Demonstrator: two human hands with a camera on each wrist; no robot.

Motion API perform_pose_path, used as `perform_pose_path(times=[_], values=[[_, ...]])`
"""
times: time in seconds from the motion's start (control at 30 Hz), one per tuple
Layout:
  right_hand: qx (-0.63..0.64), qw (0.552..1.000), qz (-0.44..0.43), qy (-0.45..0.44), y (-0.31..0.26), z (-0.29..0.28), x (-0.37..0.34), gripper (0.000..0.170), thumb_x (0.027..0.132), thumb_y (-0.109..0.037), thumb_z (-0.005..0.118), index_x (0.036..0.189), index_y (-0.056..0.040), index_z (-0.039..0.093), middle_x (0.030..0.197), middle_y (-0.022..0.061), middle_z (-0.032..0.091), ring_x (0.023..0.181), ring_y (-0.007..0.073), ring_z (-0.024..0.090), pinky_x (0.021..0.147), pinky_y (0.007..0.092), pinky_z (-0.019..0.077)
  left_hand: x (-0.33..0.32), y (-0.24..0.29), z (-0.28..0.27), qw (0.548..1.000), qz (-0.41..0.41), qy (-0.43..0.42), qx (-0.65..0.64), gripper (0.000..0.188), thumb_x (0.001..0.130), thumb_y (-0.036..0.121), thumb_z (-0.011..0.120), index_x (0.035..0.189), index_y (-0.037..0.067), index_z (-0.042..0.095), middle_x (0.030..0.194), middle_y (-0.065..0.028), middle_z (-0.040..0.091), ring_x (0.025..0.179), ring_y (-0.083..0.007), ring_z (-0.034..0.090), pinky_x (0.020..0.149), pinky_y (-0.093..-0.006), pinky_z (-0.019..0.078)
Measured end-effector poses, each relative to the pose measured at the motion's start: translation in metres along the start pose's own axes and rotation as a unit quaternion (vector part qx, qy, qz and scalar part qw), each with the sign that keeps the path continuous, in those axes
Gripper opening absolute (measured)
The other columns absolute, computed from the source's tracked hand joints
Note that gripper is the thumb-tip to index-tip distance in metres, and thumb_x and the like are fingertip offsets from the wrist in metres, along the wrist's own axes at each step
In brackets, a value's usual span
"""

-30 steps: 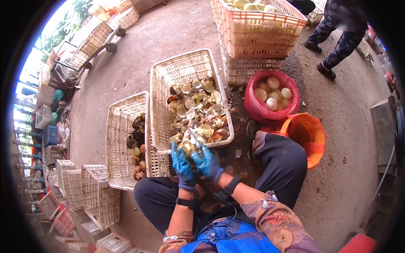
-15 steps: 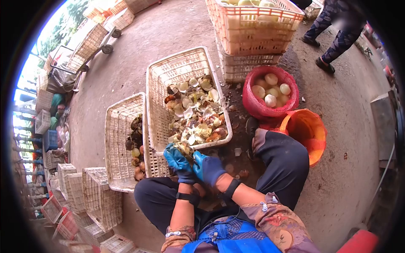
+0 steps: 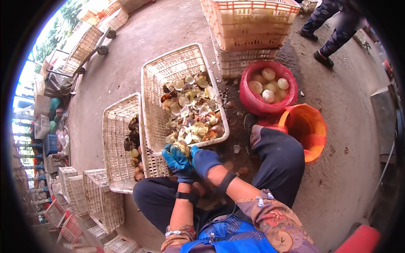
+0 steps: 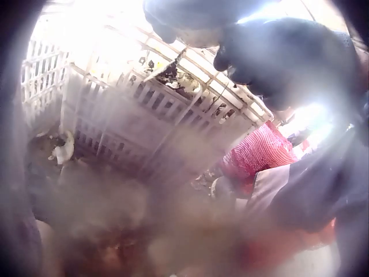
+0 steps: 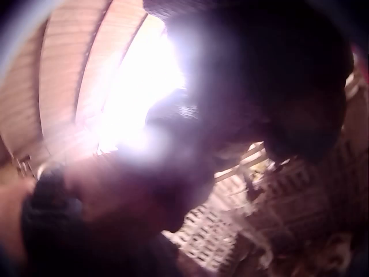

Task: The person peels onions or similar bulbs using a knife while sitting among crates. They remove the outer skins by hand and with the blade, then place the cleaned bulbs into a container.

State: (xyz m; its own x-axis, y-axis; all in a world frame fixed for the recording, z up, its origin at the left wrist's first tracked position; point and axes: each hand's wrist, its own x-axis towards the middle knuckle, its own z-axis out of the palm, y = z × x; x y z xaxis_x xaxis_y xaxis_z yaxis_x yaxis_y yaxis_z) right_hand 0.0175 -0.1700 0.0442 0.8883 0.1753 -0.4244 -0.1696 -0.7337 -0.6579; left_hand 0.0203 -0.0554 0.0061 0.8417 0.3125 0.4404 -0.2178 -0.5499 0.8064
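Both hands wear blue gloves and meet over the near edge of a large whitish crate. My left hand grips an onion with patchy yellow-brown skin. Pressed close against its right side is my right hand, fingers curled round a small knife that is hidden in the head view. A thin blade-like strip shows below the gloved fingers in the left wrist view. Onion peels and scraps lie heaped in the crate. The right wrist view is mostly dark and glared.
Left of the peel crate, another crate holds dark and unpeeled onions. A pink mesh-lined tub of peeled onions stands at the right, beside an orange bag. Stacked crates rise behind; a person's legs stand at back right.
The knife blade seen above the onion a second ago is out of sight in the head view. Both hands have turned with the onion and shifted slightly left; the head view has swung a little.
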Motion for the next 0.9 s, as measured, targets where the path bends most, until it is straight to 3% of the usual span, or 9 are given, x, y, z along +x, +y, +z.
perform_pose_path(times=[0.13, 0.3, 0.43, 0.57, 0.67, 0.77, 0.87, 0.9], values=[[0.009, 1.000, -0.012, -0.018, -0.002, -0.010, 0.001, 0.026, 0.089, -0.017, 0.049, 0.108, -0.0044, 0.061, 0.102, 0.0241, 0.068, 0.096, 0.0388, 0.067, 0.081, 0.0499, 0.0535, 0.002, -0.009, 0.002, 0.999, -0.025, -0.008, 0.034, 0.034, 0.102, 0.031, 0.047, 0.112, -0.001, 0.052, 0.104, -0.0150, 0.056, 0.098, -0.0268, 0.054, 0.093, -0.0370, 0.0423], [-0.017, 1.000, 0.021, 0.011, -0.005, -0.002, -0.011, 0.024, 0.090, -0.018, 0.050, 0.108, -0.0049, 0.059, 0.100, 0.0227, 0.069, 0.093, 0.0371, 0.069, 0.078, 0.0489, 0.0545, 0.000, -0.014, 0.005, 0.998, -0.057, 0.008, -0.029, 0.030, 0.101, 0.026, 0.050, 0.111, -0.001, 0.052, 0.102, -0.0125, 0.056, 0.097, -0.0234, 0.054, 0.092, -0.0337, 0.0427], [-0.043, 0.998, 0.034, 0.032, -0.003, 0.009, 0.003, 0.023, 0.090, -0.015, 0.050, 0.110, -0.0055, 0.059, 0.098, 0.0206, 0.071, 0.092, 0.0360, 0.070, 0.076, 0.0491, 0.0551, -0.002, -0.010, 0.001, 1.000, -0.020, -0.011, 0.008, 0.026, 0.102, 0.024, 0.047, 0.111, 0.000, 0.053, 0.105, -0.0091, 0.053, 0.099, -0.0206, 0.052, 0.093, -0.0332, 0.0418], [-0.008, 0.999, 0.044, -0.017, -0.005, 0.001, 0.010, 0.025, 0.088, -0.017, 0.055, 0.108, -0.0053, 0.064, 0.101, 0.0201, 0.070, 0.095, 0.0353, 0.069, 0.078, 0.0470, 0.0550, -0.008, -0.012, 0.001, 0.992, -0.074, 0.020, -0.096, 0.031, 0.103, 0.025, 0.047, 0.116, -0.002, 0.053, 0.110, -0.0095, 0.056, 0.102, -0.0197, 0.054, 0.093, -0.0331, 0.0432], [0.020, 0.998, 0.037, -0.040, -0.002, 0.003, 0.016, 0.024, 0.087, -0.019, 0.055, 0.105, -0.0065, 0.068, 0.105, 0.0202, 0.069, 0.098, 0.0350, 0.069, 0.080, 0.0466, 0.0547, -0.011, -0.026, -0.009, 0.998, -0.051, 0.018, 0.019, 0.034, 0.103, 0.024, 0.047, 0.123, -0.003, 0.052, 0.111, -0.0098, 0.059, 0.103, -0.0195, 0.055, 0.093, -0.0337, 0.0443], [0.012, 0.998, 0.048, -0.026, -0.006, 0.002, 0.013, 0.026, 0.085, -0.018, 0.056, 0.104, -0.0048, 0.069, 0.105, 0.0210, 0.069, 0.098, 0.0360, 0.068, 0.081, 0.0466, 0.0548, -0.003, -0.005, -0.019, 0.997, -0.073, -0.030, 0.008, 0.040, 0.100, 0.025, 0.054, 0.127, -0.005, 0.051, 0.111, -0.0114, 0.061, 0.100, -0.0200, 0.057, 0.090, -0.0333, 0.0466], [0.016, 0.998, 0.066, -0.001, -0.008, 0.012, 0.012, 0.029, 0.084, -0.019, 0.055, 0.105, -0.0035, 0.068, 0.105, 0.0223, 0.068, 0.098, 0.0379, 0.067, 0.083, 0.0465, 0.0542, 0.004, 0.028, -0.010, 0.985, -0.162, -0.062, -0.003, 0.041, 0.094, 0.026, 0.063, 0.120, -0.005, 0.054, 0.106, -0.0118, 0.063, 0.093, -0.0196, 0.059, 0.085, -0.0311, 0.0489], [0.020, 0.997, 0.073, 0.007, -0.005, 0.016, 0.014, 0.029, 0.084, -0.019, 0.055, 0.105, -0.0034, 0.068, 0.106, 0.0227, 0.067, 0.098, 0.0386, 0.066, 0.084, 0.0464, 0.0539, 0.004, 0.014, -0.009, 0.977, -0.206, -0.047, -0.025, 0.038, 0.088, 0.023, 0.070, 0.113, -0.003, 0.057, 0.101, -0.0107, 0.064, 0.086, -0.0177, 0.061, 0.078, -0.0306, 0.0518]])
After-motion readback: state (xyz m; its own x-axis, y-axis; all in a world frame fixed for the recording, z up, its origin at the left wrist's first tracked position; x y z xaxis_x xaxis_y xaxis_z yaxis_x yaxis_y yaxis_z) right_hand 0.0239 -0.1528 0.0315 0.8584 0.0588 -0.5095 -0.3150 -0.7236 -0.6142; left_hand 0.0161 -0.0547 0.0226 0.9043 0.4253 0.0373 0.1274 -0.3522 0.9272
